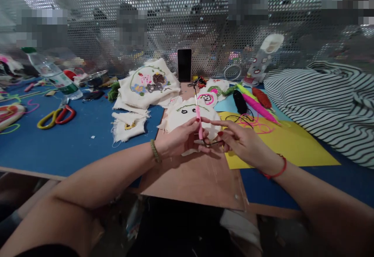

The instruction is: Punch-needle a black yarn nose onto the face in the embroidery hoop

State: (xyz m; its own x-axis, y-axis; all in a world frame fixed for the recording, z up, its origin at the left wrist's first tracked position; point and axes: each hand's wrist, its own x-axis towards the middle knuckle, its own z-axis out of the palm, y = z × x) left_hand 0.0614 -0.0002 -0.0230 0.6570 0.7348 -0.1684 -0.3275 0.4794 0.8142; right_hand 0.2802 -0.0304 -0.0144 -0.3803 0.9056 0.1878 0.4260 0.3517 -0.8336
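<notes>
Left hand [187, 138] has the pink needle [199, 124] gripped by its handle, thumb on top, over the near part of the white cloth [179, 118]. Right hand [242, 138] is pinching the black yarn [214, 143] coming off the handle's bottom end, with the index finger stretched out toward the left fingertips. Can't tell if those fingers actually touch.

The needle's long axis runs pretty much straight away from the person, leaning a touch left at the far end. Metal tip faces the back panel, handle end faces the person. Can't really say how high the tip sits.

The cloth has two little black loops and a green arc on it. It's on a brown board [189, 179], basically a strip down the middle of a blue table [87, 144]. On the right a yellow sheet [292, 152] overlaps the board, with loose pink yarn [264, 127] on it and a striped cloth [324, 101] bunched up beside it. Over on the left there's scissors [60, 117] with one yellow and one red handle, plus a bottle [55, 74].

Behind it all is a perforated metal panel [163, 27], pixelated in spots, and a phone [184, 65] stands upright in front of it.
</notes>
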